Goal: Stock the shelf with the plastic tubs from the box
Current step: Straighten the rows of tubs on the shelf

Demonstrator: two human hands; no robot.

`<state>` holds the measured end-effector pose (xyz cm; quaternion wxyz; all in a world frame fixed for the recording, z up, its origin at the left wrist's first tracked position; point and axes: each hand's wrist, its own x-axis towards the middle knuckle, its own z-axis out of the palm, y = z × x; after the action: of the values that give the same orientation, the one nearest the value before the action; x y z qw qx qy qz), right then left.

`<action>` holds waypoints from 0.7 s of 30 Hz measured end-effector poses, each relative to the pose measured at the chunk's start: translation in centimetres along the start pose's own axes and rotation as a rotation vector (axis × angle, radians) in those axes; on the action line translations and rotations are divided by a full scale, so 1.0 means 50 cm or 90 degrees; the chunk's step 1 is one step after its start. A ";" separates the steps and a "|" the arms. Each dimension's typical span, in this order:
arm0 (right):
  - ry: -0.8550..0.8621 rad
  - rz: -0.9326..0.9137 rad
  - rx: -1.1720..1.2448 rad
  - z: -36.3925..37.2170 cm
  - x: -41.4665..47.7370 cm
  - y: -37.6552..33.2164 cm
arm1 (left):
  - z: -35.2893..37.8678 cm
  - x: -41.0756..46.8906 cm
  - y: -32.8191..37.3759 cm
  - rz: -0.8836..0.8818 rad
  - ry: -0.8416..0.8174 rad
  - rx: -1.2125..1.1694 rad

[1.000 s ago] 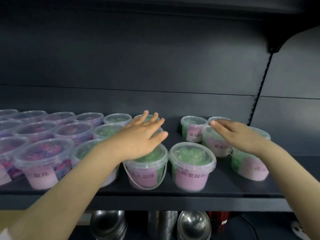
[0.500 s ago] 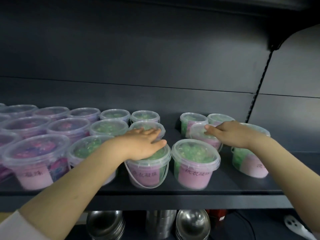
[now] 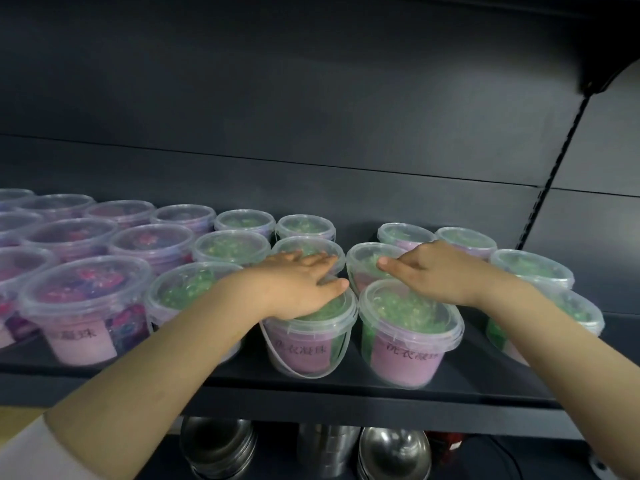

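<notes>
Pressing flat on the lid of a front-row green-bead tub (image 3: 304, 344) at the edge of the dark shelf (image 3: 346, 393), the left hand (image 3: 294, 285) has straight fingers, gripping nothing. Further in, the right hand (image 3: 440, 271) lies with fingers straight on the lid of a second-row tub (image 3: 363, 261).

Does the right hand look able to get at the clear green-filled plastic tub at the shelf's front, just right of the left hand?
Probably yes: that clear green-filled plastic tub stands just in front of the right hand, lid uncovered.
</notes>
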<state>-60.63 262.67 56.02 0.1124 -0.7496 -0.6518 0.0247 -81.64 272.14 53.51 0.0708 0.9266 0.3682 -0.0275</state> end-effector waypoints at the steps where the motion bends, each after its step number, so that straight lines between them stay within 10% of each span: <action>1: -0.001 -0.003 0.001 0.001 0.002 0.001 | -0.002 0.001 -0.001 0.000 -0.004 0.004; 10: 0.125 0.009 0.049 -0.013 0.050 0.041 | -0.039 0.006 0.008 0.018 0.054 0.003; 21: -0.111 0.094 0.003 -0.036 0.203 0.159 | -0.009 0.019 -0.005 -0.049 0.024 -0.012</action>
<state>-51.05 271.41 57.30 0.0546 -0.7905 -0.6018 0.0996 -81.14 273.04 53.83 0.0712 0.9116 0.4048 -0.0093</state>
